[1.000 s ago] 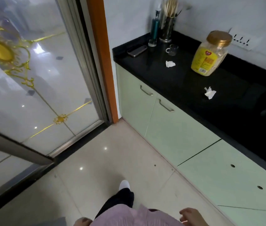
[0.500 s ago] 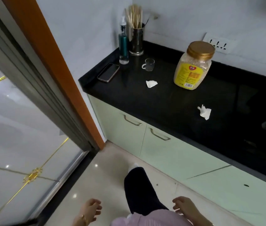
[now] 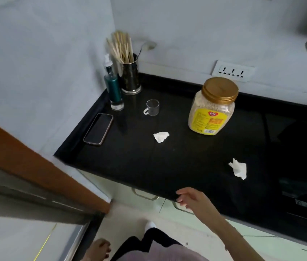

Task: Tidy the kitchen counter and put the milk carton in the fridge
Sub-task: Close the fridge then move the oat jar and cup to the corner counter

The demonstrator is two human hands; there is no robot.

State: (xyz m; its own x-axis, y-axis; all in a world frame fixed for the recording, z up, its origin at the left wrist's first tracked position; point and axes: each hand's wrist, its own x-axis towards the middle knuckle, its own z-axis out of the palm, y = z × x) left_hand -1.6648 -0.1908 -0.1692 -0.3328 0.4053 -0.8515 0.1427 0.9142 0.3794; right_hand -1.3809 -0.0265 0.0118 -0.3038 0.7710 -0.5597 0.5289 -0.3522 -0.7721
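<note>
The bench is black and shiny. 2 crumpled white scraps lie on it. The middle paper bit is near the centre, and the right paper bit is at 4 o'clock from it, well apart. A jar with a gold lid stands at 2 o'clock, a glass cup at 12 and a phone at 9.

Since 0.5 s ago, my right hand has come up to the bench's front edge at 5 o'clock. Its fingers are loosely bent and hold nothing. My left hand stays low, loose and empty. Nothing on the bench moved.
</note>
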